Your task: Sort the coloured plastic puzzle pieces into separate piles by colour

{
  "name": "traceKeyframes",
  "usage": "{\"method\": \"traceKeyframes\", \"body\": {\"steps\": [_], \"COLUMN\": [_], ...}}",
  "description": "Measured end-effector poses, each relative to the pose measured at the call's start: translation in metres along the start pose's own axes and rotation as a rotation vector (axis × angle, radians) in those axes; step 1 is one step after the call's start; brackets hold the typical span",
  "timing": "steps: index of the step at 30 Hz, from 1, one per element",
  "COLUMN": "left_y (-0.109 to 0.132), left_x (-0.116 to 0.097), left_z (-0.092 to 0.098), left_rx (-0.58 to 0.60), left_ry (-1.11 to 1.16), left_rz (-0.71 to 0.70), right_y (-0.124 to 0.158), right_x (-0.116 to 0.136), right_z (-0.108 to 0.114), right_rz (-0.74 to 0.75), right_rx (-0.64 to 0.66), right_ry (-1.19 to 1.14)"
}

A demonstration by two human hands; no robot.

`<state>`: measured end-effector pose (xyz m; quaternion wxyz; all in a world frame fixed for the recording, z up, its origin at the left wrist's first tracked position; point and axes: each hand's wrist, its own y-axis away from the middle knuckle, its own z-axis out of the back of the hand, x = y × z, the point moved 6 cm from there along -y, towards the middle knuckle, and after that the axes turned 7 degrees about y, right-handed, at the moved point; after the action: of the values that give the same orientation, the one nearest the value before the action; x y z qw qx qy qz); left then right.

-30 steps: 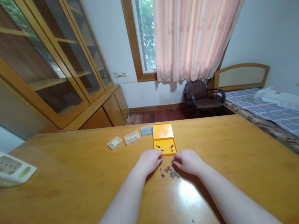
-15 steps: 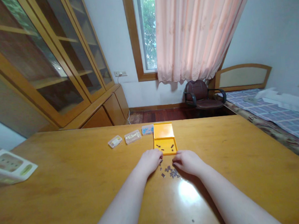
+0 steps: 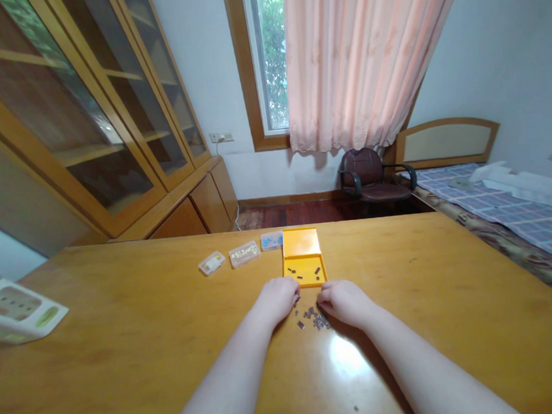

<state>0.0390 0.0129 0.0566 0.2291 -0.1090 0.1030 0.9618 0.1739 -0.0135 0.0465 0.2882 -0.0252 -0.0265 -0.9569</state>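
An open yellow plastic box point(image 3: 303, 259) lies on the wooden table point(image 3: 453, 302), its lid standing up at the far side and several dark pieces lying in its shallow tray. A loose scatter of small dark pieces point(image 3: 316, 318) sits just in front of the box, between my hands. My left hand point(image 3: 277, 299) rests at the box's near left corner, fingers curled down beside the scatter. My right hand point(image 3: 344, 303) lies at the right of the scatter, its fingertips touching or almost touching the pieces. Anything held in either hand is hidden.
Behind the box stand several small clear plastic cases point(image 3: 244, 254) in a row. A white printed carton point(image 3: 18, 310) lies at the table's left edge. A lone dark piece point(image 3: 355, 408) lies near me. A glass-fronted cabinet, a chair and a bed stand beyond the table.
My right hand has shifted slightly left toward the scatter of pieces. The camera view has tilted a little; the box and scatter stay in place.
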Motion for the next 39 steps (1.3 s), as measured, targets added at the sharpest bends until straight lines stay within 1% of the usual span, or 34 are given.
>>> {"method": "traceKeyframes", "body": {"steps": [9, 14, 18, 22, 25, 28, 32, 35, 37, 39], "left_y": [0.001, 0.001, 0.002, 0.001, 0.001, 0.001, 0.002, 0.002, 0.002, 0.001], "left_x": [-0.001, -0.002, -0.004, -0.004, -0.005, -0.003, 0.002, 0.005, 0.005, 0.004], "left_z": [-0.001, -0.001, 0.001, 0.0, -0.001, -0.002, 0.0, -0.001, -0.003, -0.004], "left_rx": [0.022, 0.02, 0.041, 0.041, 0.029, 0.024, 0.016, 0.03, 0.035, 0.032], "left_ry": [0.018, 0.013, 0.024, 0.033, 0.039, 0.042, 0.047, 0.034, 0.03, 0.034], "left_rz": [0.0, -0.015, 0.0, 0.008, 0.0, -0.008, 0.012, 0.03, 0.035, 0.035], "right_y": [-0.001, -0.002, -0.004, -0.01, -0.014, -0.011, 0.002, 0.007, 0.005, 0.002], "right_x": [0.006, 0.004, -0.009, -0.026, -0.034, -0.034, -0.031, -0.031, -0.034, -0.036], "right_z": [0.001, 0.0, 0.001, 0.0, -0.002, 0.001, 0.008, 0.007, 0.002, -0.003], "right_rz": [-0.002, 0.004, -0.084, -0.22, -0.298, -0.287, -0.188, -0.124, -0.136, -0.164], "right_rx": [-0.029, -0.085, -0.161, -0.262, -0.284, -0.238, -0.091, 0.001, 0.032, 0.036], "right_ry": [-0.003, -0.033, -0.068, -0.111, -0.134, -0.138, -0.138, -0.184, -0.224, -0.254]}}
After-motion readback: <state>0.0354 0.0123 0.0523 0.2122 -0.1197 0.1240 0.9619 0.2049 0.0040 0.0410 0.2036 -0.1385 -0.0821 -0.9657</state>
